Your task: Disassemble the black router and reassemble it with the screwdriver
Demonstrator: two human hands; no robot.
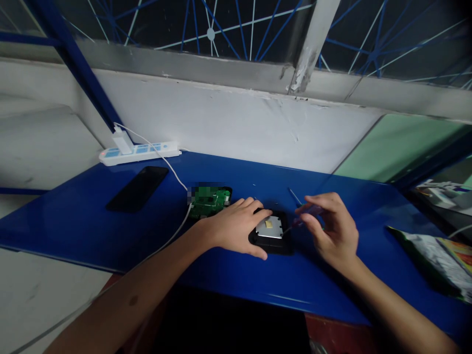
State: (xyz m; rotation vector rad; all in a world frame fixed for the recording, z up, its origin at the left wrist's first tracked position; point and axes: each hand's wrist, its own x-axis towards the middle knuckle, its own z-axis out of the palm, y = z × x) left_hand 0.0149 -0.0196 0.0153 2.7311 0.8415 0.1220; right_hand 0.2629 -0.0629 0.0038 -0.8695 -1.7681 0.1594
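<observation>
My left hand grips the left side of a black plastic casing, its thumb by the near edge and its fingers across the far side. Set in that casing is a silver metal plate with a small yellow pad on it. In my right hand is a screwdriver with a see-through, pinkish handle, pinched between thumb and fingers. Its thin shaft slants down to the plate's right edge; the tip is hard to make out. Just left of my left hand lies a green circuit board.
A second thin metal shaft lies behind my right hand. To the left are a black phone and a white power strip, with a white cable running across the blue table. A shiny packet lies right.
</observation>
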